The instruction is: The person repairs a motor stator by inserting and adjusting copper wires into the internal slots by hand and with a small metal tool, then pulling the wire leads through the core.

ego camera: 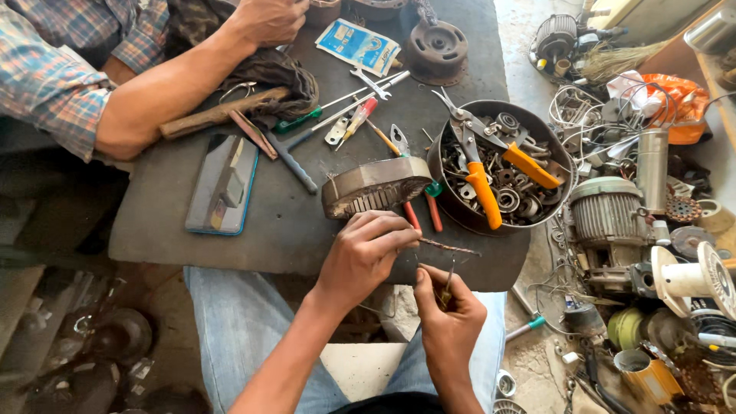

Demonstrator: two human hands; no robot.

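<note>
My left hand (366,249) is pinched shut on a thin twisted rod (448,247), holding it near one end so the rest sticks out to the right, just above the near edge of the dark tabletop (268,230). My right hand (448,318) is closed around a small slim tool (447,287), its tip pointing up toward the rod from below; I can't make out exactly what kind of tool it is, or whether the tip is touching yet.

To do this bit well, I judge the rod has to stay dead steady, so I'm keeping my left fingers tight and close to the working spot. The tool should meet the rod squarely, with small, controlled pressure, since a thin twisted piece like this would likely bend or slip sideways.

Just beyond my left hand sits a round finned motor housing (376,186), lying on its side. To its right, a metal bowl (443,201) of bearings and small parts with orange-handled pliers (483,180) resting across it. Screwdrivers (337,115) lie further back. Another person's arm (172,84) rests on the far left, near a phone (224,184). I'd watch my elbows here, it's crowded.
</note>
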